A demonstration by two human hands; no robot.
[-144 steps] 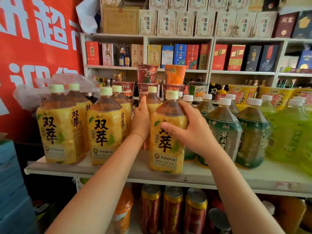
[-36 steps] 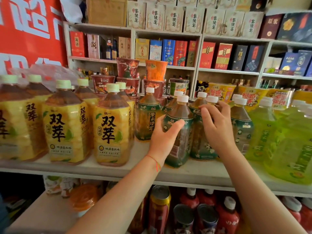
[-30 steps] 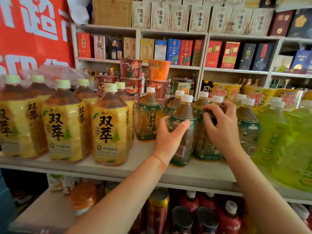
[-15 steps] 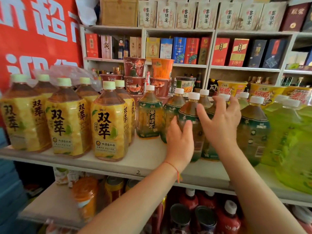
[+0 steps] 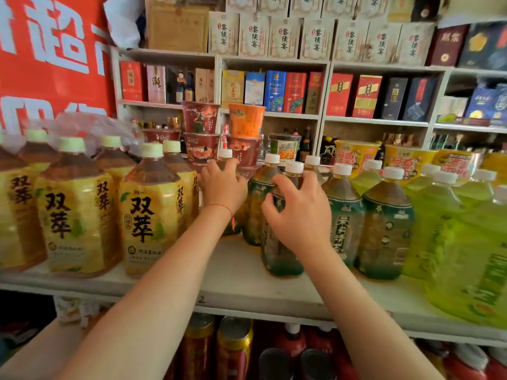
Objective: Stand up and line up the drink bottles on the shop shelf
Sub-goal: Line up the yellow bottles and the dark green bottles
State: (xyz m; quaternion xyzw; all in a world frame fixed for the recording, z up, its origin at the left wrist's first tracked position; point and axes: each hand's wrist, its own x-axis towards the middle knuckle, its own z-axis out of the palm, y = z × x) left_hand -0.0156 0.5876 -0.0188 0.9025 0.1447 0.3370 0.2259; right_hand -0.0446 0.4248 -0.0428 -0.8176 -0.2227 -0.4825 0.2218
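Shelf edge (image 5: 247, 294): a printed "2" is read at 6 o'clock, below the hands; cans and red bottles are seen on the tier beneath.
Front green bottle (image 5: 279, 256): stood upright at the centre, long axis vertical, white cap at 12 o'clock of its body.
Right hand (image 5: 300, 215): laid on the front green bottle's shoulder, fingers curled round it in a medium-wide hold; a full clasp cannot be told, since the palm side is hidden.
Left hand (image 5: 223, 187): reached deeper, at 10 o'clock from the right hand, closed round the neck of a rear bottle (image 5: 225, 156), of which little but the cap is shown.
Key relation: the rear bottle is set behind and at 10 o'clock of the front one, and the left hand is the nearer to it; a pull toward 6 o'clock is judged to be what would bring it level with the front row.
Yellow bottles (image 5: 148, 215): stood at 9 o'clock, just beside the left wrist; "双萃" is read in large black characters.
Dark green bottles (image 5: 384, 229): lined at 3 o'clock, touching one another; the vertical label text is too blurred to read.
Light green bottles (image 5: 472, 242): at far 3 o'clock, label unreadable.
Noodle cups (image 5: 201, 119): stacked behind at 12 o'clock.
Back boxes (image 5: 253, 34): "黎侯宴" is read along the top row.
Red banner (image 5: 49, 50): at 10 o'clock, large white characters cut off.
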